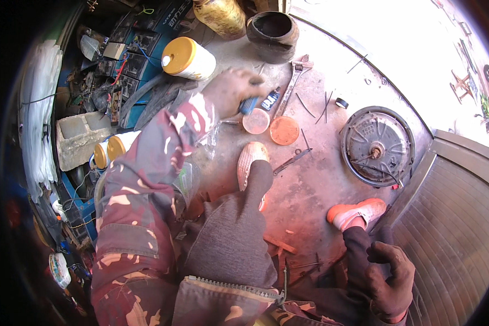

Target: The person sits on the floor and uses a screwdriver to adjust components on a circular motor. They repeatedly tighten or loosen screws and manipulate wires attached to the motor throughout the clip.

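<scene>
At twelve o'clock, the blurred left hand is at the blue piece by the clear tub — gripping or not, I cannot tell. The right hand, at four, curls loosely, seemingly bare. Likely step: handling that piece — calling for a sure pinch.

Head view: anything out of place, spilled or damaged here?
Mostly clutter: thin black strips lie loose at odd angles on the floor, to the right of the wrench. The dark pot looks misshapen, its sides bulging unevenly. The floor has darker blotches, but whether any is a spill I cannot tell.
</scene>
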Motion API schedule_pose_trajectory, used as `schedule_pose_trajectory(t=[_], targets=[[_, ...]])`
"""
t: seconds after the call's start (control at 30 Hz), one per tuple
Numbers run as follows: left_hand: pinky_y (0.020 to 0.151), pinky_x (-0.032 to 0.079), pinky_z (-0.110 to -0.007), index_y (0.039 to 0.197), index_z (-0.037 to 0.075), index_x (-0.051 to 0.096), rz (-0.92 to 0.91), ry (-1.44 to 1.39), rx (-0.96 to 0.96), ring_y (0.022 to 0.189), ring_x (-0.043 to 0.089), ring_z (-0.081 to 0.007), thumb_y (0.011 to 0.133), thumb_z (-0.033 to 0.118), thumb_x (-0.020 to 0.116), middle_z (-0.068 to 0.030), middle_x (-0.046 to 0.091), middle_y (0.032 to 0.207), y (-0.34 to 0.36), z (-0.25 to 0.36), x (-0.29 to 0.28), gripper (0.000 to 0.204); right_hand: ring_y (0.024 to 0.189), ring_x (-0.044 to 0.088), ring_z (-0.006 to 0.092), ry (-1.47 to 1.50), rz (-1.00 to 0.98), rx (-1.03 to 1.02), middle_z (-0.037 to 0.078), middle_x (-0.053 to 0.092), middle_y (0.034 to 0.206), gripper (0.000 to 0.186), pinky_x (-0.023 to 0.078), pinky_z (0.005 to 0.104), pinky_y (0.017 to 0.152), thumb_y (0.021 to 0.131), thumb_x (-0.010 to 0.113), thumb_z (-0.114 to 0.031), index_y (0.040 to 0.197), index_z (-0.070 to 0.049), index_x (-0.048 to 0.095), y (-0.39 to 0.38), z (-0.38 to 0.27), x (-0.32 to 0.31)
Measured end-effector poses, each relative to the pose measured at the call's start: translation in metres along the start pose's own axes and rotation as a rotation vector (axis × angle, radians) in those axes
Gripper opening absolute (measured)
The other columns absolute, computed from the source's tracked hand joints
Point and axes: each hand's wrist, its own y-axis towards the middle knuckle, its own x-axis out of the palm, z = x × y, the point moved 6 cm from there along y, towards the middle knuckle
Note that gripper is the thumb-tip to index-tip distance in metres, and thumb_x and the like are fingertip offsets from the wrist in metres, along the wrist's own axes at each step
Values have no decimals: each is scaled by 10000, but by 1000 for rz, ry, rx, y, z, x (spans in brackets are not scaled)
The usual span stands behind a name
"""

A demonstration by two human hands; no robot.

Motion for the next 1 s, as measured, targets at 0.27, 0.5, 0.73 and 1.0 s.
schedule_pose_trajectory(t=[0.27,0.5,0.73,1.0], targets=[[941,567,-484,1210,249,763,-770,286,-406,1189,680,-301,882,211,721,-159,667,1272,-130,-19,104,333,940,743,310,10,-18,-43,205,739,1036,426,572,377,880,759,708,-51,1167,68,686,-2,-1,0],[1105,504,-480,1477,213,580,-542,13,-531,1306,606,-383,824,368,843,-181,623,1392,-100,-39,94,721,903,742,367,9,-20,-124,214,738,1036,451,584,412,822,771,769,-104,1190,41,688,-2,9,-2],[1205,417,-512,1627,217,370,244,-3,-581,1478,437,-445,698,671,885,-225,421,1612,98,-96,-3,1155,888,745,376,1,-20,-139,200,738,1021,435,585,424,780,782,797,-129,1179,16,696,6,2,-1],[1170,455,-523,1662,257,331,128,65,-800,1470,462,-425,707,700,855,-202,409,1624,173,-119,11,1176,868,745,337,-19,-13,-127,159,742,1009,401,587,411,766,778,812,-113,1156,-24,714,11,4,-7]])
